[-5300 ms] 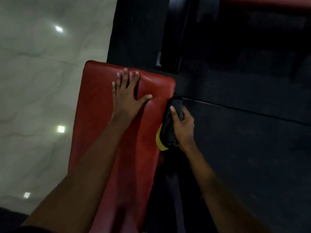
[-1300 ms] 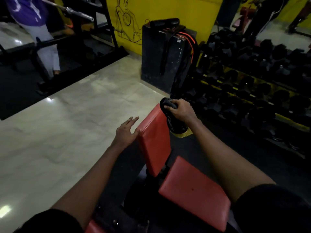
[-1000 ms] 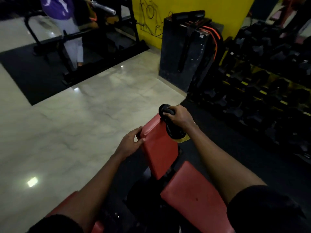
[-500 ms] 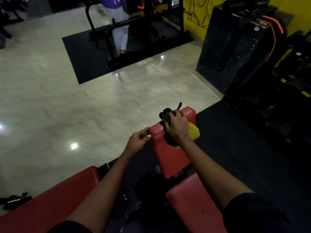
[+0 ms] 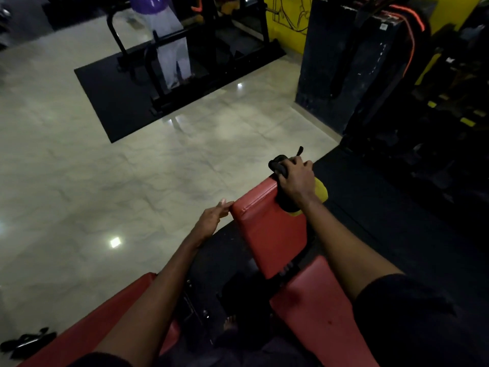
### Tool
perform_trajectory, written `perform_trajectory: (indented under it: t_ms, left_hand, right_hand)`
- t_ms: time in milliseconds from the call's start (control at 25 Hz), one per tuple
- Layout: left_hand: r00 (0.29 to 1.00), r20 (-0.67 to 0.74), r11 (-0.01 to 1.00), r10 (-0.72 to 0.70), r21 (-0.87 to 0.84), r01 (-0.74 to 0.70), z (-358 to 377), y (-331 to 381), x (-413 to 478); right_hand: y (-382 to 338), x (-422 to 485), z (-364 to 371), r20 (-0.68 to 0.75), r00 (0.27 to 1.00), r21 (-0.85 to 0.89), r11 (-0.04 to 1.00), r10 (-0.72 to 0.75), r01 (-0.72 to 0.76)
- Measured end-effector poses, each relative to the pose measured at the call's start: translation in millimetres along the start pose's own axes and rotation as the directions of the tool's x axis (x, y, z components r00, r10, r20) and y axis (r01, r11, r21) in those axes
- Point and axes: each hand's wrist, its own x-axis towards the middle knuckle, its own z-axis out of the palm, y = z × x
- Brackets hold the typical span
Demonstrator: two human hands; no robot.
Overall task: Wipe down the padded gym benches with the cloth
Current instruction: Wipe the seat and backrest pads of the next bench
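Observation:
A red padded backrest (image 5: 267, 229) stands tilted up in front of me, with a red seat pad (image 5: 315, 303) below it. My right hand (image 5: 296, 178) grips a black and yellow cloth (image 5: 320, 190) and presses it on the backrest's top edge. My left hand (image 5: 211, 218) touches the backrest's upper left corner with its fingers held straight. A second red bench pad (image 5: 111, 321) lies at the lower left, partly hidden by my left arm.
Pale marble floor (image 5: 105, 181) spreads to the left. A black mat with a rack (image 5: 164, 83) and a standing person (image 5: 169, 43) lie ahead. A tall black machine (image 5: 344, 62) and dark equipment stand at the right. Dark straps (image 5: 26, 340) lie on the floor, lower left.
The view has swung from the dumbbell rack toward the open floor. My right hand moved the cloth along the backrest's top edge. My left hand came to the backrest's left corner.

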Motion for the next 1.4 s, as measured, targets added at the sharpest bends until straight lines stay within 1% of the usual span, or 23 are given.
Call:
perform_trajectory:
  t_ms: [80, 160, 240, 280, 320, 440, 520, 600, 640, 760, 840, 920, 1080, 1120, 1160, 1200, 1280, 1320, 1400]
  left_hand:
    - [1.000, 0.023, 1.000, -0.007, -0.020, 0.007, -2, -2, 4]
    - [0.999, 0.042, 0.999, -0.027, -0.046, 0.029, -6, -3, 8]
    - [0.997, 0.071, 0.998, -0.037, -0.048, 0.041, -11, -4, 13]
    - [0.996, 0.085, 0.998, -0.036, -0.043, 0.040, -13, -4, 15]
    - [0.994, 0.101, 0.999, -0.033, -0.037, 0.037, -15, -4, 17]
    - [0.988, 0.152, 1.000, -0.017, 0.000, 0.017, -20, -6, 21]
    - [0.983, 0.183, 1.000, -0.017, 0.010, 0.016, -25, -7, 24]
    - [0.976, 0.215, 1.000, -0.023, -0.009, 0.026, -30, -6, 31]
    - [0.972, 0.233, 0.999, -0.037, -0.030, 0.046, -32, -3, 35]
    - [0.954, 0.271, 0.977, -0.128, -0.129, 0.168, -36, 2, 47]
    - [0.945, 0.286, 0.964, -0.160, -0.162, 0.212, -37, 6, 54]
    - [0.942, 0.297, 0.971, -0.155, -0.132, 0.202, -37, 12, 59]
    - [0.917, 0.370, 0.980, -0.149, -0.069, 0.187, -34, 25, 70]
    - [0.914, 0.375, 0.981, -0.155, -0.054, 0.188, -34, 28, 74]
    - [0.911, 0.380, 0.982, -0.158, -0.033, 0.184, -34, 30, 75]
    - [0.912, 0.382, 0.985, -0.152, -0.013, 0.170, -33, 31, 73]
    - [0.925, 0.364, 0.994, -0.112, 0.040, 0.105, -28, 30, 67]
    - [0.935, 0.345, 0.995, -0.083, 0.077, 0.060, -25, 29, 63]
    - [0.951, 0.309, 0.989, -0.009, 0.145, -0.038, -19, 24, 58]
  right_hand:
    - [-19, -25, 16, -0.014, 0.999, 0.004, 0.999, -0.047, 0.048]
    - [-32, -49, 25, 0.006, 0.993, 0.033, 0.993, -0.116, 0.116]
    - [-29, -51, 22, 0.006, 0.986, 0.047, 0.985, -0.164, 0.163]
    - [-25, -43, 19, -0.010, 0.988, 0.037, 0.987, -0.155, 0.155]
    - [-22, -34, 16, -0.040, 0.993, 0.032, 0.993, -0.111, 0.113]
    - [-23, -16, 14, -0.108, 0.986, 0.090, 0.989, 0.123, -0.114]
    - [-35, -23, 23, -0.124, 0.976, 0.095, 0.982, 0.176, -0.165]
    - [-48, -46, 36, -0.128, 0.980, 0.090, 0.986, 0.153, -0.142]
    - [-55, -61, 42, -0.127, 0.981, 0.118, 0.984, 0.145, -0.130]
    - [-82, -107, 55, -0.078, 0.983, 0.245, 0.959, 0.166, -0.143]
    - [-97, -127, 58, -0.091, 0.986, 0.238, 0.964, 0.139, -0.114]
    - [-104, -137, 62, -0.116, 0.987, 0.233, 0.969, 0.110, -0.081]
    - [-112, -165, 79, -0.153, 0.988, 0.197, 0.980, 0.019, 0.012]
    - [-110, -171, 84, -0.160, 0.986, 0.219, 0.976, 0.040, -0.004]
    - [-105, -176, 89, -0.157, 0.982, 0.278, 0.959, 0.106, -0.059]
    - [-99, -178, 94, -0.145, 0.967, 0.370, 0.918, 0.208, -0.142]
    - [-88, -175, 103, -0.138, 0.891, 0.573, 0.769, 0.432, -0.284]
    - [-83, -168, 105, -0.148, 0.844, 0.638, 0.702, 0.515, -0.316]
    - [-75, -146, 101, -0.170, 0.777, 0.703, 0.627, 0.607, -0.336]
